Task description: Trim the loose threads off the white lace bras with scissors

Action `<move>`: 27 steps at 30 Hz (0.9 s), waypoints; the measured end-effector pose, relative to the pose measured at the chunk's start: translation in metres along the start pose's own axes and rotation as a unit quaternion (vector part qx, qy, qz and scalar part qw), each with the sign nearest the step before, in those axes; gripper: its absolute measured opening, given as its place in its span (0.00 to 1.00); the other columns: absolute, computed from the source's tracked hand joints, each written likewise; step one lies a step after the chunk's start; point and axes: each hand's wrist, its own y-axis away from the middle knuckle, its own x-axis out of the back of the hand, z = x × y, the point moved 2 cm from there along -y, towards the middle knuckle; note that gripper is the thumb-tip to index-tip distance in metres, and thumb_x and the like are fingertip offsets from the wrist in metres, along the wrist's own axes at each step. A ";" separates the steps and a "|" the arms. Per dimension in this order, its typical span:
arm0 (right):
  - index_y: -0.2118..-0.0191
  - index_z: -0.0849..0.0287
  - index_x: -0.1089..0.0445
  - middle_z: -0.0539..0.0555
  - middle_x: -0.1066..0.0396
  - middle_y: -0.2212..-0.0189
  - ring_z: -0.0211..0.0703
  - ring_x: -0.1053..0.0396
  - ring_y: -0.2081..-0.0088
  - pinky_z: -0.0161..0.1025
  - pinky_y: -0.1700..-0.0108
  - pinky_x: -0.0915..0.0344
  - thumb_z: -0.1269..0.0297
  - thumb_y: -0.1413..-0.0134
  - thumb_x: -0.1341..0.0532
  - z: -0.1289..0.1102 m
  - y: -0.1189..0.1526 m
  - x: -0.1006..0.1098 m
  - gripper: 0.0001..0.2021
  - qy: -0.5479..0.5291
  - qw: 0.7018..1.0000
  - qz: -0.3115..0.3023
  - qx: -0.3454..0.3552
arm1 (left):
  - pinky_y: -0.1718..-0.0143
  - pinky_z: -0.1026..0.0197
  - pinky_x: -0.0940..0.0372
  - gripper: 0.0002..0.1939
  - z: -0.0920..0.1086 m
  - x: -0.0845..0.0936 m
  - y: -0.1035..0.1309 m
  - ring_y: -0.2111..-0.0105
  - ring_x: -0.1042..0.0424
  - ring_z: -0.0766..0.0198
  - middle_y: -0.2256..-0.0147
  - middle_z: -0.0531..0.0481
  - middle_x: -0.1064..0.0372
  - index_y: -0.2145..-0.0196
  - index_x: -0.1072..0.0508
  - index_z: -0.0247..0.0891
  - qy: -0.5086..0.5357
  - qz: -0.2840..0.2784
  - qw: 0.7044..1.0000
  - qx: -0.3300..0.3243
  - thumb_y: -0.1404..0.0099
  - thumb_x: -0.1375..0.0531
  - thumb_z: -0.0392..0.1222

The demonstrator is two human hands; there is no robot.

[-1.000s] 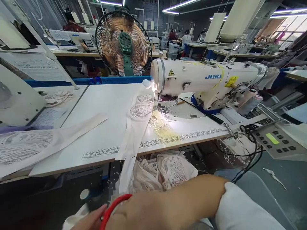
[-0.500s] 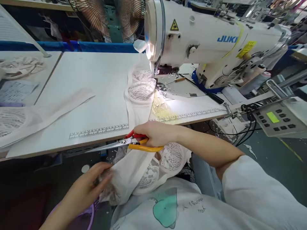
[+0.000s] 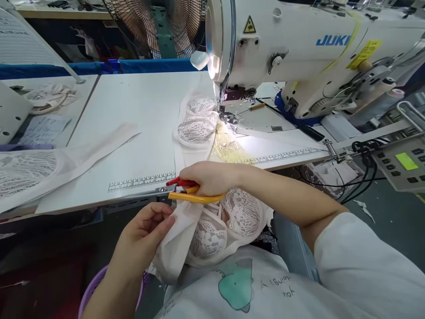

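Observation:
White lace bras (image 3: 208,237) hang from the table edge over my lap. My left hand (image 3: 146,232) pinches the band of one between thumb and fingers. My right hand (image 3: 212,178) is wrapped round scissors (image 3: 195,198) with orange and red handles; their blades point left along the table edge, above my left hand. Whether the blades are apart is hard to see. More of the white lace bra piece (image 3: 196,128) lies on the table beside the sewing machine needle, running down beneath my right hand.
A white sewing machine (image 3: 299,48) stands at the right, with a control panel (image 3: 403,161) near its front. Another lace piece (image 3: 59,173) lies on the table's left. A printed ruler (image 3: 142,181) runs along the front edge. Behind is a fan (image 3: 162,26); below, a purple basket (image 3: 88,294).
My left hand has moved up and right, from loosely touching the fabric to pinching the band. The scissors have shifted slightly left and up in my right hand. The view has shifted a little.

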 end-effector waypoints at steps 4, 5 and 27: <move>0.74 0.58 0.50 0.49 0.40 0.74 0.36 0.45 0.73 0.34 0.71 0.49 0.70 0.50 0.43 0.005 -0.004 0.001 0.11 -0.009 0.999 0.030 0.027 | 0.82 0.72 0.42 0.15 -0.002 -0.001 -0.007 0.81 0.39 0.72 0.79 0.57 0.34 0.76 0.30 0.38 0.044 -0.011 0.998 0.039 0.58 0.29 0.45; 0.74 0.58 0.49 0.49 0.40 0.74 0.36 0.45 0.73 0.34 0.71 0.49 0.69 0.50 0.43 0.004 -0.004 0.001 0.11 -0.014 0.999 0.035 0.034 | 0.81 0.71 0.41 0.15 -0.001 -0.001 -0.009 0.80 0.38 0.71 0.78 0.56 0.34 0.77 0.30 0.38 0.048 -0.017 0.998 0.038 0.58 0.29 0.45; 0.75 0.58 0.49 0.48 0.39 0.76 0.35 0.44 0.76 0.34 0.75 0.49 0.67 0.53 0.41 0.008 -0.002 -0.008 0.12 -0.064 0.994 0.067 0.056 | 0.66 0.61 0.32 0.16 -0.003 -0.016 -0.015 0.69 0.29 0.60 0.73 0.50 0.28 0.70 0.24 0.38 0.048 0.025 0.997 0.048 0.58 0.29 0.44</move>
